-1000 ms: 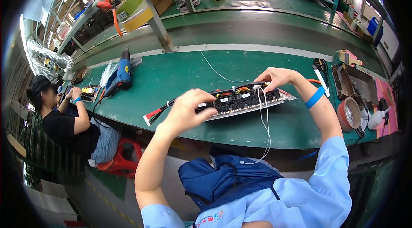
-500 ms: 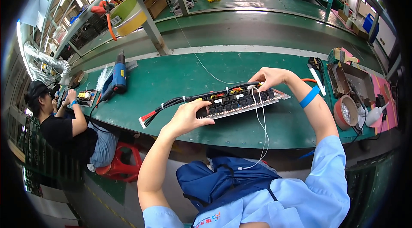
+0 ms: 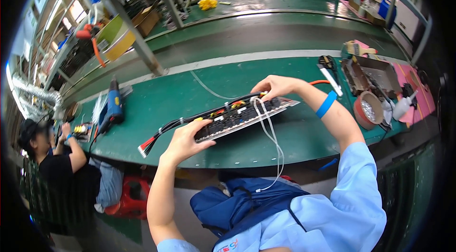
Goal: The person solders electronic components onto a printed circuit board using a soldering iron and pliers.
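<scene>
A long circuit board assembly [image 3: 240,120] with black components and a metal base is held tilted above the green table. My left hand [image 3: 183,142] is closed on its left end, thumb along the near edge. At the far right part of the board, my right hand [image 3: 280,87] is bent over, its fingers pinched at the cables and a thin white cord [image 3: 275,152]. That cord hangs doubled over the board toward my lap. A black cable bundle [image 3: 173,124], bound with white ties, runs along the board's back; its red and black wires end in white connectors [image 3: 143,151] at the left.
A blue heat gun [image 3: 114,105] stands on the green table [image 3: 304,140] at left. Beyond it, a person [image 3: 61,157] sits on a red stool [image 3: 134,197]. At right are a round tub [image 3: 367,109], a brown open box [image 3: 377,79], a white bottle [image 3: 403,106] and a black-and-white tool [image 3: 328,74].
The view has shifted, so the table, board and hands sit farther left in the picture. Both hands keep much the same hold on the board.
</scene>
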